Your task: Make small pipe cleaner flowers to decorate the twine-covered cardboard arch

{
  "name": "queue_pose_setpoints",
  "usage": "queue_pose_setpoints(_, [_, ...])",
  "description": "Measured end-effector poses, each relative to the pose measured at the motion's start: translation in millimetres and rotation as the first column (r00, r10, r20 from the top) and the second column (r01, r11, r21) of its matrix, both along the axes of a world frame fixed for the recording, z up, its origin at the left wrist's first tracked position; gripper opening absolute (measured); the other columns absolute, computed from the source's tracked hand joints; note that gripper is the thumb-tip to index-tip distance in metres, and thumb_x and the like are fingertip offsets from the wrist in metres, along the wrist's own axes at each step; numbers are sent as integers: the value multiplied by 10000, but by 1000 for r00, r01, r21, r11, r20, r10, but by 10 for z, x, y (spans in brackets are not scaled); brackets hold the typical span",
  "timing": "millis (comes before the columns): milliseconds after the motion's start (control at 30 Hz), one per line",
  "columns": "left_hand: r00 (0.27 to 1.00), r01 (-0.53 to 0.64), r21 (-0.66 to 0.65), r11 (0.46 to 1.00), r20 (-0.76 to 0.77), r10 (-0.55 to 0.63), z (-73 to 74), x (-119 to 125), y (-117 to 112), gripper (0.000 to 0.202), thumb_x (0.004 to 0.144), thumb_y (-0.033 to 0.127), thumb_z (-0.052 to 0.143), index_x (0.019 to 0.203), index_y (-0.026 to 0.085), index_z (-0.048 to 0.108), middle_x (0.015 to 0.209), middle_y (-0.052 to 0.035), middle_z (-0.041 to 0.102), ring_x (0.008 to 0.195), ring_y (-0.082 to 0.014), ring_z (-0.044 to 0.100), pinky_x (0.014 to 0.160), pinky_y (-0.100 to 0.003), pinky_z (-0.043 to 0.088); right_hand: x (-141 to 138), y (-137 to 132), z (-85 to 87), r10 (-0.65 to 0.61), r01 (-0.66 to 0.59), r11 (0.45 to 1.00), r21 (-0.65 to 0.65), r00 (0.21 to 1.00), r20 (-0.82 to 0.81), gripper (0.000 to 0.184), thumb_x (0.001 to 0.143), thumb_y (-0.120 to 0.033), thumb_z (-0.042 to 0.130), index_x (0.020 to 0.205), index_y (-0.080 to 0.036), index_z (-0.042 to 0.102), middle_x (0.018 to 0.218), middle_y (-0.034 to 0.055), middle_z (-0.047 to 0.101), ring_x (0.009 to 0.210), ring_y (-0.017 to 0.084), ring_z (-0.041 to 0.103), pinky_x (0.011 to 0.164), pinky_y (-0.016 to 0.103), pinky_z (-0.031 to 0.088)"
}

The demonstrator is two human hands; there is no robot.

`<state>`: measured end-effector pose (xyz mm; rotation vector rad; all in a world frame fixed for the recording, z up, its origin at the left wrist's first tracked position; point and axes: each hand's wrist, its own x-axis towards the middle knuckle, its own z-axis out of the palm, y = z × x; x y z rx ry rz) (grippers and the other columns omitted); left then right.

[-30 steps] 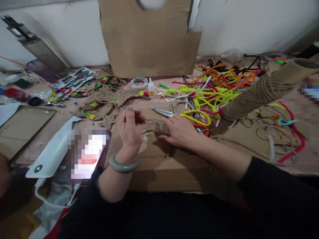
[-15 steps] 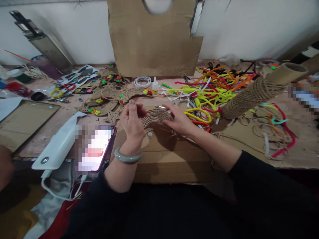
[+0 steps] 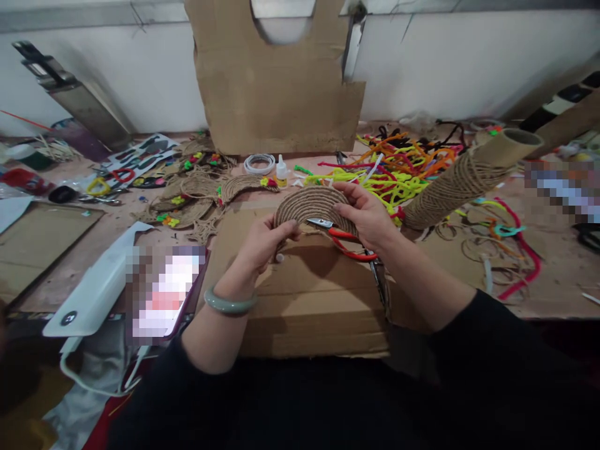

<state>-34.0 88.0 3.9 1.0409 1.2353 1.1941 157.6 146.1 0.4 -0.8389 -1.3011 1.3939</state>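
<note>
Where the two hands work: a twine arch [image 3: 307,203], made of curved rows of brown cord set side by side, is held up above a cardboard box [image 3: 304,306], its rounded side facing away from the wearer
Left hand: the left hand [image 3: 262,244] grasps the arch's left end, thumb on top near the inner curve; a pale green bangle [image 3: 231,303] circles the wrist
Right hand: the right hand [image 3: 370,219] grasps the arch's right side, thumb laid across the rows
Scissors: a pair of red-handled scissors [image 3: 344,234] shows at the arch's inner edge, blades pointing left; I cannot tell whether the right fingers hold it too
Box top: a small white disc [image 3: 280,257] is just below the left fingertips
Beyond the hands: a second arch [image 3: 246,186] with bright flowers on its ends; a small white-capped bottle [image 3: 282,172] beside a white coil [image 3: 259,164]; an upright cardboard panel [image 3: 281,100] behind
To the right: a tangle of coloured fuzzy cords [image 3: 403,162]; a leaning tube [image 3: 454,187] wound with twine
To the left: a lit phone [image 3: 166,290], its screen blurred, beside a white device [image 3: 98,281] with cables
</note>
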Motion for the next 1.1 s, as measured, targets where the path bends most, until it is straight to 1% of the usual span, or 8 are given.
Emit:
queue_pose_setpoints(100, [993,-76,-42,996,92,80,2,11,-6,170,651,278,685,683,135,600,602,-11,634,513,-83,555,462,-180,374,0,-7,-19,-45,41,998,-49,996,-81,381,629,-289,714,981,-246,575,893,-31,615,765,95,577,719,244,493])
queue_pose_setpoints(200, [962,-176,-64,982,199,185,-16,10,13,207,630,303,706,700,140,600,617,-3,641,516,-75,567,448,-163,372,-29,-41,-52,-10,-16,977,-212,992,-124,408,577,-396,752,903,-225,576,802,-31,622,601,72,548,545,205,458])
queue_pose_setpoints(267, [948,-185,-78,980,248,199,-30,30,16,214,630,311,713,707,140,611,624,-2,646,524,-74,573,444,-156,374,-69,-81,-68,42,-83,947,-311,990,-136,430,520,-399,788,845,-196,591,731,-22,629,554,65,534,504,190,426])
queue_pose_setpoints(333, [943,-163,-86,983,280,180,-47,74,3,217,627,315,719,701,134,625,622,-5,650,539,-77,581,465,-158,396,-115,-121,-80,67,-119,929,-351,986,-156,414,504,-387,799,809,-174,618,700,-12,634,550,64,534,512,191,420])
queue_pose_setpoints(467, [946,-63,-121,991,310,98,-91,173,-48,231,617,315,734,706,117,656,622,-23,669,578,-91,610,536,-168,450,-163,-145,-114,-11,-47,944,-327,985,-171,291,563,-383,767,699,-161,638,652,-9,628,549,72,534,536,211,422])
queue_pose_setpoints(600, [952,11,-226,974,300,59,-93,206,-76,262,607,312,744,748,108,662,657,-49,687,560,-116,620,473,-183,457,-141,-119,-171,-28,-20,957,-288,987,-161,229,608,-360,739,640,-161,629,592,-16,613,525,74,521,529,215,408])
queue_pose_setpoints(767, [929,-76,-249,966,333,159,-33,212,-55,294,569,275,767,777,117,633,623,-28,677,510,-121,615,475,-207,497,-139,-129,-184,52,-55,974,-219,998,-21,226,621,-367,721,650,-157,640,594,-4,617,514,84,520,512,227,410])
queue_pose_setpoints(1100, [931,-119,-258,959,306,198,-25,248,-56,283,549,268,767,735,116,618,589,-17,656,486,-113,597,451,-195,480,-143,-141,-136,-27,31,967,-252,999,18,323,593,-455,720,614,-142,642,582,15,632,511,90,544,519,225,450])
